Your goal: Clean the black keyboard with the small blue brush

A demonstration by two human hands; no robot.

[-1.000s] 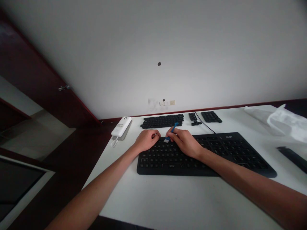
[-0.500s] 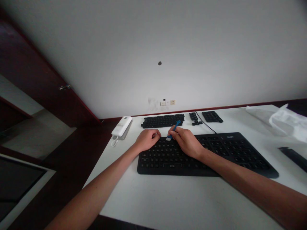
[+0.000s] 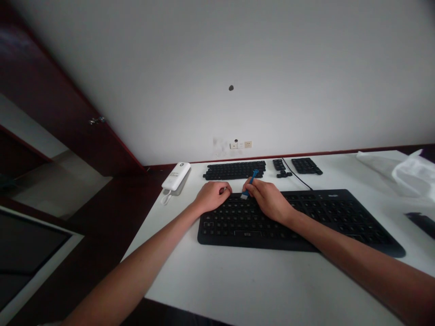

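Observation:
A black keyboard (image 3: 306,222) lies in front of me on the white table (image 3: 238,280). My right hand (image 3: 270,199) is closed on a small blue brush (image 3: 249,184), whose white bristle end touches the keyboard's top key row. My left hand (image 3: 213,195) rests curled at the keyboard's top left corner, fingers closed; whether it holds anything is hidden.
Behind the keyboard lie a slab of black keycaps (image 3: 234,170), small key clusters (image 3: 280,167) and a number-pad block (image 3: 306,165), with a black cable (image 3: 295,176). A white power bank (image 3: 176,176) sits at the left edge. White plastic (image 3: 413,174) and a dark object (image 3: 421,222) lie right.
The view has shifted slightly, so everything sits a little further right. My right hand has moved the brush a bit along the top key row. My left hand has stayed put.

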